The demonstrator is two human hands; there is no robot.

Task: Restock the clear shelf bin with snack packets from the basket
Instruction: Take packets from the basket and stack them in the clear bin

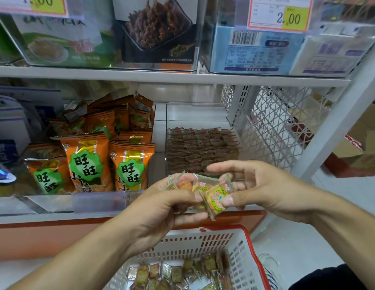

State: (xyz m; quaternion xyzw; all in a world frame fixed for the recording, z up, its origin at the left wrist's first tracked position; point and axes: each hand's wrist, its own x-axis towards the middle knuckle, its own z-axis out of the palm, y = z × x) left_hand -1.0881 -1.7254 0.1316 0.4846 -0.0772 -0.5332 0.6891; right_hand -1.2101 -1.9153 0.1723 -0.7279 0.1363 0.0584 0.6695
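Left hand (161,206): we are pinching snack packets (203,188) at centre frame.
Right hand (255,185): we are gripping one yellow packet (216,198), probably squaring the stack for the clear bin (203,114).

1. The scene is evenly and fairly brightly lit, with only soft shadows.
2. The white shelf board (172,77) and floor (291,241) look pale and washed out.
3. Faint glare films the clear bin fronts (98,203).
4. Straight lines bow near the edges from the wide-angle lens.
5. The upper boxes (63,42) and the corners are soft and blurred.
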